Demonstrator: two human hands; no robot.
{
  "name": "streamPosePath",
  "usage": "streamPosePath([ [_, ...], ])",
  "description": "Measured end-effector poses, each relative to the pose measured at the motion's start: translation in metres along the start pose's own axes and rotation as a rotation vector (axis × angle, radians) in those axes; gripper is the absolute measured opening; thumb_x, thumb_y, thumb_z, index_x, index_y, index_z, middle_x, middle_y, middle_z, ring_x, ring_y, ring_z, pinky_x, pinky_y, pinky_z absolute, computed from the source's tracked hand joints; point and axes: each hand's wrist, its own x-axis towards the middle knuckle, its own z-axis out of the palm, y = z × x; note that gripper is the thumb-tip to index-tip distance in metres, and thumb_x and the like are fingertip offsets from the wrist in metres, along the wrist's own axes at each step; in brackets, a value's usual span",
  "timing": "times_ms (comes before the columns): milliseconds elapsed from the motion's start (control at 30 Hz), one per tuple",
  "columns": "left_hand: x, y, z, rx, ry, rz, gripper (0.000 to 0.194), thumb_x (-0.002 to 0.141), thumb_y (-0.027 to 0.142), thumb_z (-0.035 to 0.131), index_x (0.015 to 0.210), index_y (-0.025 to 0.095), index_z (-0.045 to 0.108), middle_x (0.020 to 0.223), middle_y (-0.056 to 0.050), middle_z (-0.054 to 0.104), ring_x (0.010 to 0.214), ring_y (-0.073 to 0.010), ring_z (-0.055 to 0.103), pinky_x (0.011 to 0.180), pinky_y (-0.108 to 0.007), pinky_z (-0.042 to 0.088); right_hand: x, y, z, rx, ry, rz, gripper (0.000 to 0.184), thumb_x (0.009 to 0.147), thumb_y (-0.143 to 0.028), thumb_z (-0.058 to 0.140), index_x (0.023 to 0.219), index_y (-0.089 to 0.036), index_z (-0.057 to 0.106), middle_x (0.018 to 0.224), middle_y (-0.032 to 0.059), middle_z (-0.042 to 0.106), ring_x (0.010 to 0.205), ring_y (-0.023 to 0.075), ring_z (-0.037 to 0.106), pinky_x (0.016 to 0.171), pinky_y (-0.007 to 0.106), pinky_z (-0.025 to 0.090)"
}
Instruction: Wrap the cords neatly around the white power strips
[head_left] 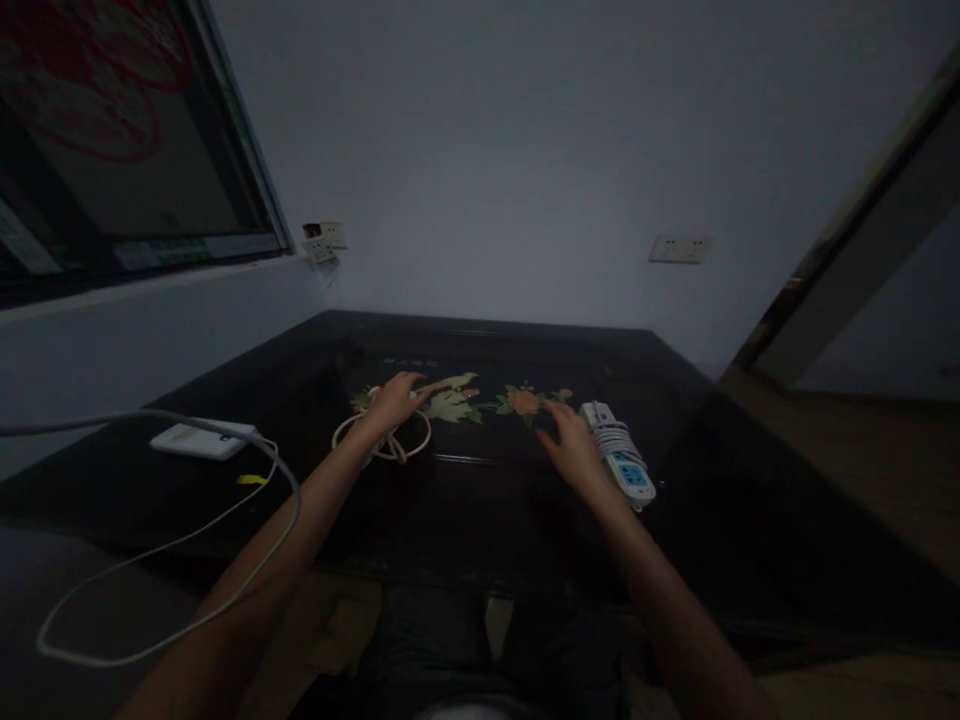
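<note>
A loosely coiled white cable (pixel 400 457) lies on the dark table. My left hand (pixel 395 400) is over the far side of this coil, its fingers stretched out to the right. Whether it touches the cable I cannot tell in the dim light. My right hand (pixel 571 445) is just left of a white power strip (pixel 628 472) with blue socket faces and its own cord wrapped around it. The thumb and fingers of that hand are apart, with nothing between them.
On the left of the table (pixel 480 530) lies a white power bank-like box (pixel 201 440). A white cable (pixel 154 548) with a yellow tag (pixel 253 480) loops in front of my left forearm. Wall sockets (pixel 679 248) are behind the table, and a window (pixel 135 130) is at left.
</note>
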Motion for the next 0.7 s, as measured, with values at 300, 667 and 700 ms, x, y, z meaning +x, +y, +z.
streamPosePath([
  [300, -0.023, 0.113, 0.063, -0.852, -0.181, 0.101, 0.019, 0.084, 0.023, 0.056, 0.099, 0.015, 0.064, 0.109, -0.010, 0.067, 0.102, -0.0191, 0.063, 0.092, -0.033, 0.046, -0.017, 0.090, -0.043, -0.245, -0.113, 0.526, 0.102, 0.061, -0.056, 0.071, 0.146, -0.021, 0.028, 0.130, 0.0221, 0.046, 0.113, 0.0388, 0.055, 0.087, 0.051, 0.046],
  [667, -0.051, 0.125, 0.105, -1.046, -0.417, 0.084, 0.020, 0.080, 0.028, 0.062, 0.094, 0.014, 0.063, 0.092, -0.009, 0.068, 0.079, -0.0149, 0.064, 0.078, -0.031, 0.048, -0.012, 0.071, -0.041, 0.095, 0.078, 0.393, 0.078, 0.066, -0.034, 0.065, 0.137, -0.013, 0.042, 0.125, 0.0172, 0.056, 0.113, 0.0295, 0.056, 0.094, 0.040, 0.044],
  [700, -0.053, 0.126, 0.105, -1.054, -0.441, 0.096, 0.022, 0.080, 0.031, 0.063, 0.094, 0.014, 0.063, 0.093, -0.009, 0.068, 0.079, -0.0151, 0.064, 0.078, -0.031, 0.048, -0.009, 0.064, -0.038, 0.182, 0.125, 0.364, 0.078, 0.066, -0.034, 0.065, 0.137, -0.011, 0.042, 0.126, 0.0172, 0.056, 0.113, 0.0286, 0.056, 0.095, 0.040, 0.043],
])
